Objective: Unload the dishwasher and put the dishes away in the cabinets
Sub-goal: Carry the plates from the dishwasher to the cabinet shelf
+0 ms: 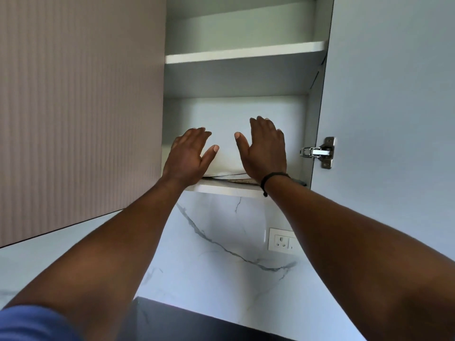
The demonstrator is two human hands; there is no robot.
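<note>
Both arms reach up into an open wall cabinet. My left hand (189,153) and my right hand (264,148) are flat, fingers straight, either side of a white dish (225,156) that sits on the cabinet's bottom shelf (221,187). The dish looks like a stack of plates, its lower rims showing at the shelf's front edge. Whether the palms touch the dish is hard to tell. A black band circles my right wrist.
The upper shelf (246,52) holds nothing visible. The open cabinet door (394,119) with a metal hinge (318,152) stands to the right; a ribbed closed door (81,107) is on the left. Below are a marble backsplash (221,242), a wall socket (282,241) and a dark countertop (184,323).
</note>
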